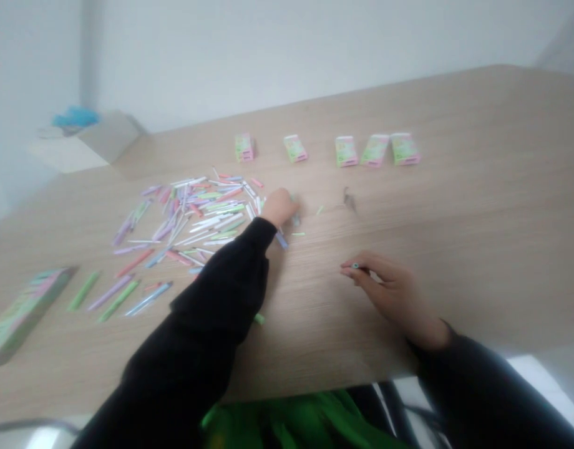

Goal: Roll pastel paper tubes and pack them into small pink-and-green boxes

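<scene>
The left hand (280, 207) is curled fingers-down on the table at the right edge of a loose heap of slim plastic sticks (193, 218) in pastel pink, lilac, green and white. Its fingertips are over a few short green pieces (295, 218), but whether it pinches one is impossible to tell. The right hand (383, 290) is off to the right, with thumb and forefinger pinching a short stick with a green end (355, 265).

Much looks unfinished: most sticks lie crossed and jumbled, and only a few smooth ones form a loose line (118, 296) beyond the left forearm. Five small pink-and-green cardboard boxes (347, 149) stand in a row past both hands, closed as far as can be seen. A larger flat box (22, 315) in the same colours lies far left of the left hand. Stray short pieces (319, 210) dot the wood-grain table (478, 187) between the hands, and a black sleeve (207, 299) covers the left arm.
</scene>
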Demonstrator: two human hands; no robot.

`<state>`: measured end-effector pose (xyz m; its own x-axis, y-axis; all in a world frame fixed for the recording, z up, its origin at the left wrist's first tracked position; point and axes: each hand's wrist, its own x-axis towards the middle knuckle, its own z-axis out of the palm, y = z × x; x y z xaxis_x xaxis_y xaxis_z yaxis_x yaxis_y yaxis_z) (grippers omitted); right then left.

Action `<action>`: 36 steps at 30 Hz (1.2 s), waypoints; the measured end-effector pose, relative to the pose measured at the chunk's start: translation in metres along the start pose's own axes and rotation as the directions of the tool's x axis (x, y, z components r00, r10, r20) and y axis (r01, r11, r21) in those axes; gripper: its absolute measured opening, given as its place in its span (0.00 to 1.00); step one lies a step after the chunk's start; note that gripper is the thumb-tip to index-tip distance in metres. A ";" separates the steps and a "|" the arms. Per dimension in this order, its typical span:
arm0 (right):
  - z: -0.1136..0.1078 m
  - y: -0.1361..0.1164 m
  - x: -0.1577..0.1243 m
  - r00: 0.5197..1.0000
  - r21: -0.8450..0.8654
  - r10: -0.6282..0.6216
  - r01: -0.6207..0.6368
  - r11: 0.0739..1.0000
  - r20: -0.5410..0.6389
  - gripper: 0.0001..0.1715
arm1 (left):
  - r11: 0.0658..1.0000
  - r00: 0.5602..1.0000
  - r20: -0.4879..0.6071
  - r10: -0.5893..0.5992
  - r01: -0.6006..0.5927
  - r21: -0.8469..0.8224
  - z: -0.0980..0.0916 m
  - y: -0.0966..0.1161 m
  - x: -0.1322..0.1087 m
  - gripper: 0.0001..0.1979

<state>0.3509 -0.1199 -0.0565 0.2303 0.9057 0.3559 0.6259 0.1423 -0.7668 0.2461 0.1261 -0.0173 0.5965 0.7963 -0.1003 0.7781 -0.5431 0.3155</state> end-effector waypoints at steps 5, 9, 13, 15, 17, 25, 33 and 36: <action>0.003 0.009 0.000 0.995 -0.150 0.038 -0.023 0.988 0.094 0.14 | 0.989 0.987 -0.157 0.028 -0.050 -0.136 -0.042 0.005 -0.044 0.17; 0.007 0.011 0.000 0.993 -0.157 0.042 -0.024 0.987 0.107 0.14 | 0.911 0.933 -0.324 0.155 -0.262 -0.319 -0.063 0.007 -0.103 0.21; -0.004 -0.007 0.007 0.992 -0.118 0.066 -0.053 0.992 0.106 0.17 | 0.851 0.907 -0.350 0.236 -0.366 -0.377 -0.051 -0.009 -0.161 0.14; -0.014 -0.033 0.014 0.997 -0.044 0.072 -0.072 0.996 -0.007 0.16 | 0.819 0.920 -0.299 0.252 -0.367 -0.441 -0.037 -0.021 -0.184 0.11; -0.019 -0.067 0.023 0.995 0.025 0.032 -0.030 0.999 -0.097 0.11 | 0.797 0.926 -0.244 0.289 -0.374 -0.475 -0.022 -0.031 -0.203 0.11; 0.026 -0.137 0.041 0.960 0.176 -0.280 0.272 0.946 0.021 0.08 | 0.749 0.913 -0.239 0.331 -0.408 -0.521 -0.004 -0.051 -0.236 0.10; 0.048 -0.142 0.046 0.930 0.180 -0.297 0.261 0.948 0.216 0.08 | 0.667 0.890 -0.253 0.378 -0.452 -0.592 -0.009 -0.067 -0.243 0.07; 0.051 -0.144 0.050 0.904 0.173 -0.278 0.233 0.957 0.323 0.08 | 0.606 0.896 -0.252 0.365 -0.434 -0.666 -0.011 -0.072 -0.243 0.08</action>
<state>0.2341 -0.0747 0.0450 -0.2069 0.9087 0.3626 0.5237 0.4159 -0.7435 0.0430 -0.0256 -0.0052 0.7688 0.5828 0.2633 0.0814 -0.4976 0.8636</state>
